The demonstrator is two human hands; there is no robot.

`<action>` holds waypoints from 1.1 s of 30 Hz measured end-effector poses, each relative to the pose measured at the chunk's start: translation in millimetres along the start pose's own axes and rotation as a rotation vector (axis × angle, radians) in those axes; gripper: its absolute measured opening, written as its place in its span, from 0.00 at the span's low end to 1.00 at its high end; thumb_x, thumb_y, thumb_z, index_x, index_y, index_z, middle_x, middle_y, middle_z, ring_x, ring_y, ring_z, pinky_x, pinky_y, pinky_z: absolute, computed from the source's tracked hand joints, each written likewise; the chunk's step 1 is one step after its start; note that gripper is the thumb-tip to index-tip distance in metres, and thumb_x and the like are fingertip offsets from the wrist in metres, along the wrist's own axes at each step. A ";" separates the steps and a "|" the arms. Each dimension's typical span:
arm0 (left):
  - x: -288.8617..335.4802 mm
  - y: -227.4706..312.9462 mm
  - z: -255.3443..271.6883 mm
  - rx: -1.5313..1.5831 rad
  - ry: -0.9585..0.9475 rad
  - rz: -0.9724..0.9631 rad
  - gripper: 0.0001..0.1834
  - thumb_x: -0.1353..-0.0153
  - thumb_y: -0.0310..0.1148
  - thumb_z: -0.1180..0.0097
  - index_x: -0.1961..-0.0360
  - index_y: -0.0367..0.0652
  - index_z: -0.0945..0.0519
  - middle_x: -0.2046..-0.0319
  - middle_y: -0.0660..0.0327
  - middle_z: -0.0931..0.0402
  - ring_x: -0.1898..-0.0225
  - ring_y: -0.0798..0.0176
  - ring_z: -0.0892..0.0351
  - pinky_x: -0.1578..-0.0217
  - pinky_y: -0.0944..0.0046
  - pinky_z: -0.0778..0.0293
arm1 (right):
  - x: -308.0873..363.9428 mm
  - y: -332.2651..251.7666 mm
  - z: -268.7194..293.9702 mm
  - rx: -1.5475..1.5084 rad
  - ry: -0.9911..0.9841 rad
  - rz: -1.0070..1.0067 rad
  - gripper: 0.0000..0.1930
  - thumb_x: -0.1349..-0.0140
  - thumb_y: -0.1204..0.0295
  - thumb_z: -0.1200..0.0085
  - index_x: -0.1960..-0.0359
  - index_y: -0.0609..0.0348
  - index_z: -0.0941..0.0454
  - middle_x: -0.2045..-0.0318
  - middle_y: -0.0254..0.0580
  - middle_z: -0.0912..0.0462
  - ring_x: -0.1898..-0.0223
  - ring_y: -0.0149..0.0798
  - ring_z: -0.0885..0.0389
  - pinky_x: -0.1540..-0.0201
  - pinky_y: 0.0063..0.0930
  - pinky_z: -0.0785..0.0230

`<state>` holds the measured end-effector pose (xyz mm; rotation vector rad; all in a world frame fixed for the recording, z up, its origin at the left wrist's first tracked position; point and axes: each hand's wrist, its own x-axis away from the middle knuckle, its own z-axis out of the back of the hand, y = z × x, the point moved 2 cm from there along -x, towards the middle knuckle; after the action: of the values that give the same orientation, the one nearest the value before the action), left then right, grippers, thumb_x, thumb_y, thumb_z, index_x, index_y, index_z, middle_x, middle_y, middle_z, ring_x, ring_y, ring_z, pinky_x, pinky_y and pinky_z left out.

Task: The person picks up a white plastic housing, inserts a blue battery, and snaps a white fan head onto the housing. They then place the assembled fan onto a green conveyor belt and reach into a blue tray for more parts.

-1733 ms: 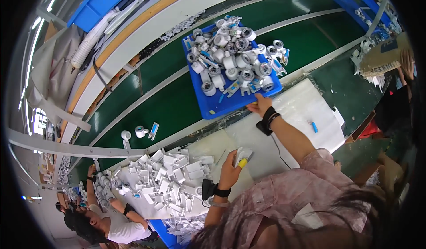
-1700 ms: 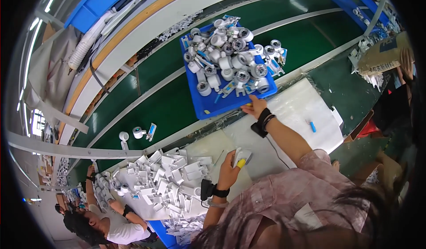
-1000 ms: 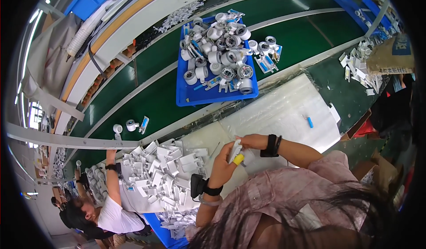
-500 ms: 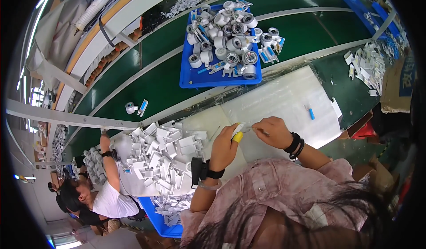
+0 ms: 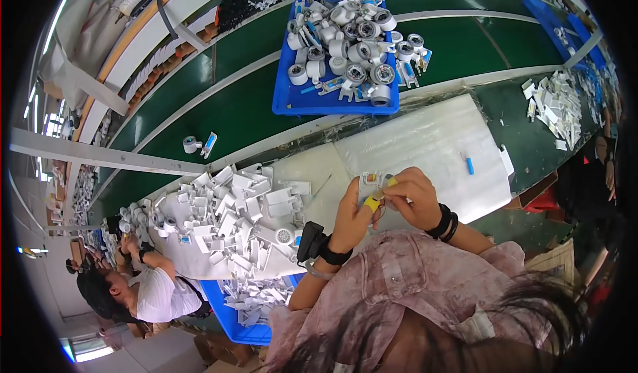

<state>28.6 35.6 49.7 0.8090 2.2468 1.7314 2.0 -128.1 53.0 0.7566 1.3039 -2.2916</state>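
Note:
Close in front of me, my left hand [image 5: 350, 220] holds a small white plastic housing [image 5: 370, 181] between thumb and fingers. Yellow covers wrap some of my fingertips. My right hand [image 5: 413, 199] meets it from the right, its fingers pinched together at the housing's side; what they grip is too small to make out. A thin reddish wire [image 5: 377, 217] hangs below the fingers. Left of my hands lies a heap of white plastic housings [image 5: 246, 203], with a round vented white piece [image 5: 285, 234] near my left wrist.
A blue tray [image 5: 286, 100] piled with round white units stands beyond the mat [image 5: 425, 133]. On the mat lies a small blue stick [image 5: 470, 165]. White pieces [image 5: 555, 110] sit far right. A blue bin [image 5: 232, 320] is lower left. Another person [image 5: 149, 293] works at left.
My right hand has moved left and come together with my left hand at the white housing, which now shows more openly. The person at left has drawn their arm in. The view has shifted slightly.

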 end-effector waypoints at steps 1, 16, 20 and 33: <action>0.2 1.3 -1.2 -0.007 0.010 -0.028 0.22 0.43 0.21 0.62 0.45 0.38 0.36 0.70 0.62 0.29 0.78 0.73 0.32 0.80 0.72 0.31 | 1.1 0.7 -0.3 0.009 0.015 -0.020 0.12 0.54 0.83 0.38 0.66 0.56 0.20 0.68 0.40 0.24 0.67 0.43 0.25 0.63 0.34 0.33; 5.0 -1.6 -2.8 -0.229 -0.020 -0.124 0.17 0.37 0.24 0.61 0.47 0.36 0.33 0.69 0.62 0.30 0.74 0.73 0.32 0.76 0.72 0.33 | 2.3 0.8 -1.3 0.100 0.050 0.022 0.15 0.58 0.79 0.34 0.66 0.51 0.18 0.69 0.35 0.26 0.67 0.42 0.29 0.63 0.32 0.36; 4.7 -4.5 -6.0 -0.219 0.009 -0.202 0.16 0.36 0.27 0.58 0.47 0.35 0.33 0.69 0.63 0.29 0.73 0.74 0.32 0.76 0.74 0.34 | -1.7 -4.2 1.2 0.140 0.047 0.027 0.14 0.58 0.79 0.34 0.66 0.52 0.19 0.70 0.36 0.26 0.68 0.42 0.29 0.62 0.33 0.37; 5.7 -12.5 -7.7 -0.344 0.064 -0.200 0.17 0.34 0.29 0.54 0.45 0.35 0.32 0.73 0.67 0.29 0.76 0.76 0.33 0.76 0.75 0.35 | -8.6 -12.9 9.9 0.209 -0.011 0.100 0.17 0.63 0.82 0.34 0.68 0.55 0.20 0.72 0.37 0.26 0.70 0.44 0.31 0.66 0.33 0.37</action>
<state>16.5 30.0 41.3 0.4459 1.9076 1.9876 -1.3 -129.8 71.1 0.8552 1.0074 -2.3708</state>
